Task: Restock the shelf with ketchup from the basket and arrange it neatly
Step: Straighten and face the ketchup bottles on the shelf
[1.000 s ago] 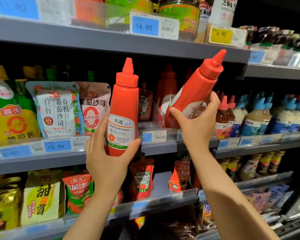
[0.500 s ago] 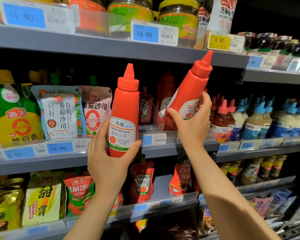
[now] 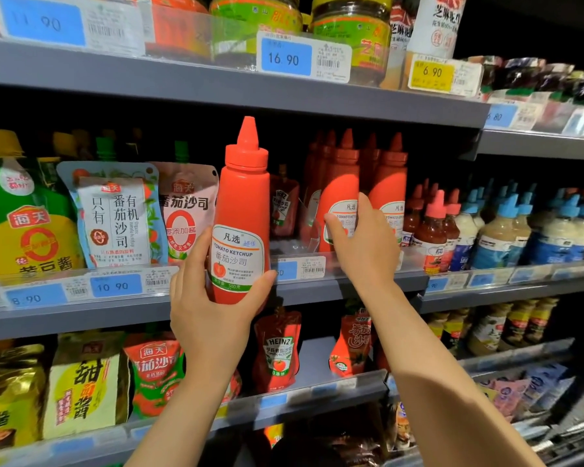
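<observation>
Upright, a ketchup bottle (image 3: 241,227) sits gripped in the left hand (image 3: 209,311)

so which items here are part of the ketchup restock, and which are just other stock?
In the job:
left hand gripping a ketchup bottle
right hand on a shelved ketchup bottle
middle shelf

Just stock:
sauce pouches
Heinz pouch
blue-capped bottles
jars on the top shelf

ketchup bottle (image 3: 241,210): smooth red plastic, semi-gloss, w/ glossy paper label | shelf (image 3: 216,85): matt grey metal | price-tag strip (image 3: 81,288): clear glossy plastic | pouches (image 3: 115,214): shiny plastic film
</observation>
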Demonstrator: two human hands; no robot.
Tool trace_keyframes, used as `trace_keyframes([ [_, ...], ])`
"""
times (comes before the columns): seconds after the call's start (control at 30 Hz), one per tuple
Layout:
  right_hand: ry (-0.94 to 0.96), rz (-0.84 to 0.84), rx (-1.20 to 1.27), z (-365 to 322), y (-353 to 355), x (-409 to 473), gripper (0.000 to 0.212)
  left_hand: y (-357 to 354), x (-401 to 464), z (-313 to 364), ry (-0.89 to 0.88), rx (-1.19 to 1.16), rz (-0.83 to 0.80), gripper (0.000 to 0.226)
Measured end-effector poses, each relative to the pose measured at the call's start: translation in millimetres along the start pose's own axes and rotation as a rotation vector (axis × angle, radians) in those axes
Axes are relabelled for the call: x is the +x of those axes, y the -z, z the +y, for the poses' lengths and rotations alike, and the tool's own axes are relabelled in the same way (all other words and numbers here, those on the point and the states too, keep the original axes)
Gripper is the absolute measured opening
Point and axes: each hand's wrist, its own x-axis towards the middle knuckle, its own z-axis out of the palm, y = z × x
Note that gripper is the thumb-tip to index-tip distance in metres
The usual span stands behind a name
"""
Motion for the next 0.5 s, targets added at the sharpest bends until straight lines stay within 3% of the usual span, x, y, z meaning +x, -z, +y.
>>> trace_keyframes([
  [0.2,0.004,-0.041,0.095,-4.6,10.9,-13.8,0.067,0.9,1.0,3.1,0.018,-0.008,0.011,0.080],
  [0.3,-0.009,-0.010,0.422,-13.8,41.5,-49.8,0.054,-0.8,-4.1,10.8,-0.007,0.026,0.021,0.078],
  [0.4,-0.166,-0.241,0.821,-32.2,80.0,-89.8,0.050,-16.3,-17.4,26.5,-0.156,0.112,-0.002,0.073],
  [0.5,-0.234,-0.290,0.965,-32.6,96.4,-103.3,0.044,-50.0,-35.7,38.1,-0.344,0.157,-0.026,0.065],
])
